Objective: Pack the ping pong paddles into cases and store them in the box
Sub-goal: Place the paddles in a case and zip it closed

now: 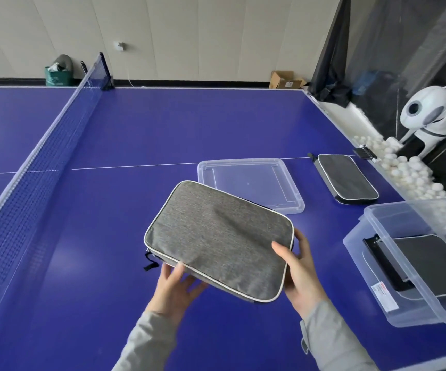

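Blue bench (163, 124), right edge: box (414, 266). My left hand (175, 287) and right hand (297, 266) gripped grey case (216, 236); best carried level.

View: a single head-worn, wide-angle camera.
Position: above the near edge of the blue desk (136, 129).
Direction: forward and down, across the desk toward the far wall (189, 36).
Closeness: the hands are seen close, low in the frame; the net (55, 135) recedes at left.
Shared ground: only one view is given.
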